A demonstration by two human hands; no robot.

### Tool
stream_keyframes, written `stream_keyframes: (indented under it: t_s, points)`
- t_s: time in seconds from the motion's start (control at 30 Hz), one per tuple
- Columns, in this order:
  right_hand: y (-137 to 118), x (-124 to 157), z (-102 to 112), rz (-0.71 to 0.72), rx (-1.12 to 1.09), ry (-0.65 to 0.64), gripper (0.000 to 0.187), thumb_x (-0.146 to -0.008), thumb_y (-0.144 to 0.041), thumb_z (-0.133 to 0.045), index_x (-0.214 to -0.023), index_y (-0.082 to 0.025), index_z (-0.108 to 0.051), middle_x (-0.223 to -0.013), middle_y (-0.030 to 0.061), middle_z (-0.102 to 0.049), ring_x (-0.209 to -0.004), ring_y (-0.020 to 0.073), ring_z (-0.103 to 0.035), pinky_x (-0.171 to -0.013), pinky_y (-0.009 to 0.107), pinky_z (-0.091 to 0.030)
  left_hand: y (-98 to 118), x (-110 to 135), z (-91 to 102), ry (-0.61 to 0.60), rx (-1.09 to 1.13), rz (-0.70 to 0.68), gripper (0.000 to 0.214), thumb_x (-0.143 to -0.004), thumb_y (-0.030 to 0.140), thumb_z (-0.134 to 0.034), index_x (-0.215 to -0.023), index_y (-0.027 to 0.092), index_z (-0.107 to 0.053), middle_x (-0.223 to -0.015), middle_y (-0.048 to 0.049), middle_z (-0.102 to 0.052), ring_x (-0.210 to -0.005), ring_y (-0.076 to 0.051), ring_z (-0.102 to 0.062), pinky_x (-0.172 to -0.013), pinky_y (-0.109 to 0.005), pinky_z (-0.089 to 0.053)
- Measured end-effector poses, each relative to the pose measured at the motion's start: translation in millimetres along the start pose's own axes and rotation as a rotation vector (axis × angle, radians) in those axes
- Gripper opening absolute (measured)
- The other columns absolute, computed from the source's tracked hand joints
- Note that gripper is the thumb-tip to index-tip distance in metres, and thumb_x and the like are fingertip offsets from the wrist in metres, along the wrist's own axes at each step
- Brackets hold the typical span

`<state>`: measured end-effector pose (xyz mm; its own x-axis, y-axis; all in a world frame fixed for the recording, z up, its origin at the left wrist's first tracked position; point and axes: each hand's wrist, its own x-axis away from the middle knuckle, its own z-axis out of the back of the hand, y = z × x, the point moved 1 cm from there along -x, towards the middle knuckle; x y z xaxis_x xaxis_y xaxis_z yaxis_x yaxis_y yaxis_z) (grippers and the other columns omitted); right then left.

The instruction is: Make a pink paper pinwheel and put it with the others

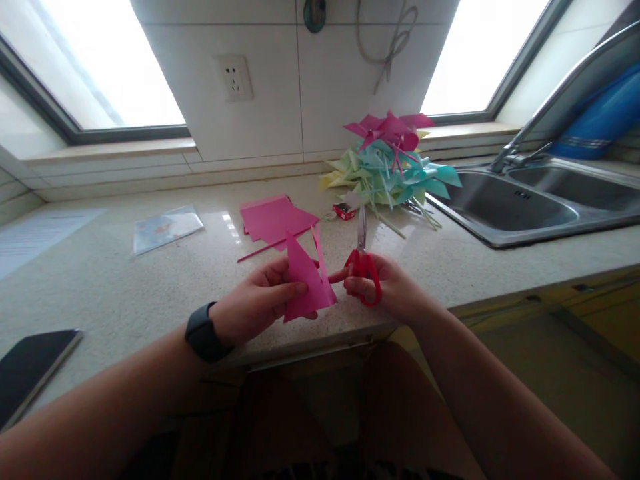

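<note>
My left hand point(263, 297), with a dark watch on its wrist, pinches a piece of pink paper point(303, 283) over the counter's front edge. A narrow strip stands up along the paper's right side. My right hand point(385, 287) holds red-handled scissors point(362, 257) with fingers through the loops; the blades point away from me and look closed. One finger of the right hand reaches toward the paper's right edge; whether it touches is unclear. Behind the left hand lie pink paper sheets point(277, 219) in a loose stack, with a thin pink stick point(261, 251) beside them.
Paper pinwheels point(387, 167) in pink, blue and yellow-green are heaped by the wall. A small red box point(344, 211) sits before them. A metal sink point(500, 207) is right. A clear plastic packet point(169, 229), printed sheet point(43, 233) and dark phone-like device point(35, 367) lie left.
</note>
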<state>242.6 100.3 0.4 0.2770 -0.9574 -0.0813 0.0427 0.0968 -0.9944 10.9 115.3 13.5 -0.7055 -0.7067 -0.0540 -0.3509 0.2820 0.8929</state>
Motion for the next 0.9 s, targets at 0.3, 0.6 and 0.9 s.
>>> stream_keyframes:
  t_s: [0.3,0.6,0.9]
  points:
    - [-0.5,-0.7,1.1,-0.02,-0.019,0.01,0.036,-0.066,-0.034,-0.088,-0.082,-0.018,-0.06,-0.081,0.0008,-0.068,-0.067,0.0136,-0.061,-0.063,0.028,-0.048,-0.8,2.7,0.3,0.017,0.071,0.039,0.011,-0.085,0.013,-0.072,-0.094,0.019,-0.068,-0.089,-0.002,-0.074,-0.074,-0.018,-0.074,-0.066,-0.035,-0.066]
    - [-2.0,3.4,2.6,-0.021,0.007,0.054,0.034,-0.069,-0.038,-0.085,-0.078,-0.019,-0.058,-0.069,-0.0042,-0.055,-0.06,0.0105,-0.047,-0.056,0.024,-0.039,11.4,-2.7,13.0,0.097,-0.23,-0.012,0.022,-0.084,0.021,-0.074,-0.105,0.017,-0.069,-0.095,-0.0046,-0.072,-0.08,-0.015,-0.068,-0.075,-0.028,-0.057]
    - [-2.3,2.7,3.8,-0.009,0.065,0.036,0.031,-0.075,-0.038,-0.081,-0.078,-0.018,-0.057,-0.07,-0.0034,-0.054,-0.062,0.0109,-0.046,-0.057,0.024,-0.038,13.1,-0.1,29.3,0.106,-1.102,-0.511,0.096,-0.072,0.037,-0.086,-0.151,0.033,-0.031,-0.152,-0.0145,-0.036,-0.137,-0.033,-0.036,-0.105,-0.049,-0.043]
